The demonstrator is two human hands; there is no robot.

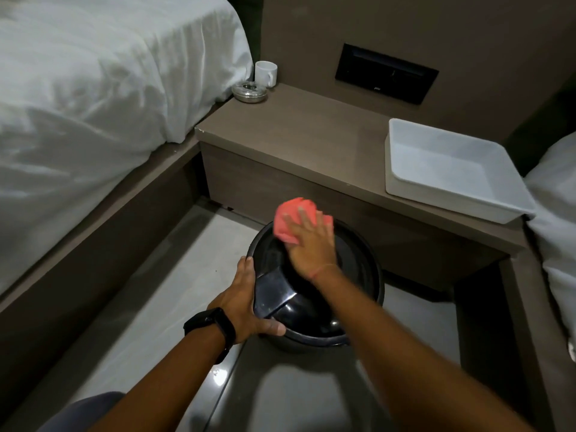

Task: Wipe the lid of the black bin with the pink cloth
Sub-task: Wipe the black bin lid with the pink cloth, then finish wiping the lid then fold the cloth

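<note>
A round black bin stands on the floor in front of the bedside table, and its glossy black lid (290, 294) faces up. My right hand (310, 241) lies flat on the far part of the lid and presses the pink cloth (288, 221) against it. The cloth sticks out past my fingers at the lid's far edge. My left hand (246, 304) grips the lid's near left rim, thumb along the front edge. A black band sits on that wrist.
A brown bedside table (311, 141) stands behind the bin, with a white tray (448, 169) on its right, a white mug (266, 73) and a metal ashtray (249, 92) at its far left. White-sheeted beds flank the floor (174, 300) on both sides.
</note>
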